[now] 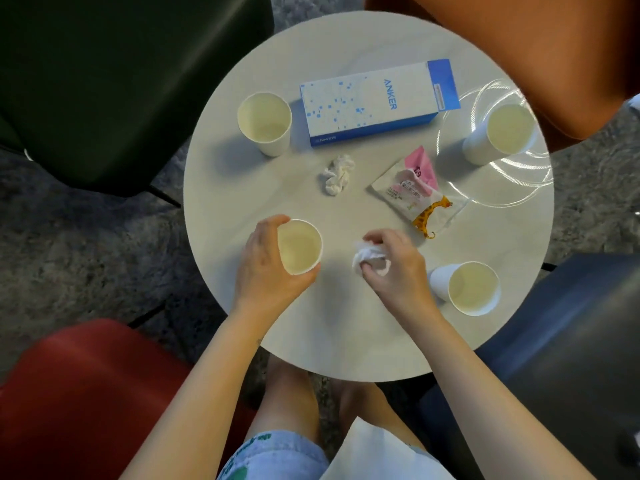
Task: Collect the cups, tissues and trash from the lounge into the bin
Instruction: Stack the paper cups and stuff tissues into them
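White cup (299, 247) in left hand (265, 268); tissue (369, 259) in right hand (394, 268).

My left hand (265, 268) hides the side of the cup (299, 245) I hold. My right hand (398, 273) covers part of the tissue (367, 258). Beyond it, the small print on the pack (415, 192) is too tiny to read.

Upright white far-left cup (265, 121), far-right cup (502, 133), near-right cup (467, 287), near-left cup (299, 245) gripped, crumpled tissue (337, 174) at centre, second tissue (369, 259) pinched, wrapper (420, 195) flat.
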Available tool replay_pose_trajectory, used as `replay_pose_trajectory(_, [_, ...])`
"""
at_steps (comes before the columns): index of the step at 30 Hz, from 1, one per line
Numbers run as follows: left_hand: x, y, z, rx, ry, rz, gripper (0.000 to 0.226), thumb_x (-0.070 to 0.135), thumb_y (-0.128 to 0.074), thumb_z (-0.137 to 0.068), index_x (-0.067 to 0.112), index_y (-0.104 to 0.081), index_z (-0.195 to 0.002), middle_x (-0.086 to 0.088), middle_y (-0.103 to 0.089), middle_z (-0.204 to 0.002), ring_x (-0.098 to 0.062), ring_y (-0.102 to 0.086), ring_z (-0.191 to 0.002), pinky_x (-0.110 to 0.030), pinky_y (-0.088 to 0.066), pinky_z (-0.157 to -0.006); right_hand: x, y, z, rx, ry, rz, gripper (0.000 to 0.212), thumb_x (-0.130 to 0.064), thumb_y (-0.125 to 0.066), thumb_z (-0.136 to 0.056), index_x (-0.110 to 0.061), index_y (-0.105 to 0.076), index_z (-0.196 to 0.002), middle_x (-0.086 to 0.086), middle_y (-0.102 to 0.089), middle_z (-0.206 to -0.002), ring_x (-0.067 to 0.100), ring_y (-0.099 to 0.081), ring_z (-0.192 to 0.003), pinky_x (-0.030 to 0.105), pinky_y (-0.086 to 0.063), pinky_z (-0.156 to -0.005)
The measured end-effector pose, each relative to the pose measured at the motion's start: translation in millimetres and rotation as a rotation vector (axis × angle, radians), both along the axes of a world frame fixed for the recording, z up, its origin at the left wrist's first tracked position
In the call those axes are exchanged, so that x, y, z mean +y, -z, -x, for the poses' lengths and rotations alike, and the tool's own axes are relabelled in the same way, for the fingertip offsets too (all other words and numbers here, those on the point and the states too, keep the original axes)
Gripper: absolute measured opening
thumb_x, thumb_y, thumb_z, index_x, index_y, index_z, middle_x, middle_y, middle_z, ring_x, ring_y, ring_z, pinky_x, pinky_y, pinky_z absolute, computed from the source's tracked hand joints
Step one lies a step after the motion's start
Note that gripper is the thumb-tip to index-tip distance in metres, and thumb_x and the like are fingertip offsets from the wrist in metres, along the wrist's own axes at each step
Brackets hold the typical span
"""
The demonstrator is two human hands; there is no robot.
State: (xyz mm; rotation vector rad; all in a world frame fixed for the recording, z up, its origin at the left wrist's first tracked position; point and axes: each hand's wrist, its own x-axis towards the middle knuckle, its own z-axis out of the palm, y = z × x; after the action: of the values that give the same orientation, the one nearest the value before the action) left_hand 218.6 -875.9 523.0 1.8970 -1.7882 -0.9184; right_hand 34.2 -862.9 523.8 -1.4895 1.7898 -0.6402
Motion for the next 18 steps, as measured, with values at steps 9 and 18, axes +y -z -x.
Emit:
replay_pose_trajectory(9, [-54.6, -26.7, 8.5, -0.054, 0.191, 0.184, 0.071, 0.022, -0.087, -0.05, 0.003, -0.058, -0.112, -0.014, -0.06, -0.103, -0.033, -0.061, -0.087, -0.039, -0.046, -0.073, -60.0, -62.9, -51.1, -0.092, 0.042, 0.255, 0.032, -0.003, -0.076, -0.066, -0.004, -0.056, -0.091, -0.002, -0.052, -0.089, 0.005, -0.047, -0.082, 0.014, -0.038, -0.075])
replay_pose_trajectory(18, [-83.3, -28.1, -15.5, -0.012, 0.164, 0.119, 0.078, 0.026, -0.088, -0.052, 0.008, -0.054, -0.121, -0.009, -0.059, -0.113, -0.03, -0.059, -0.097, -0.038, -0.043, -0.079, -86.7, -49.2, -63.2, -0.029, 0.107, 0.223, 0.019, -0.024, -0.059, -0.081, -0.01, -0.06, -0.094, -0.003, -0.063, -0.092, 0.013, -0.053, -0.089, 0.029, -0.037, -0.083])
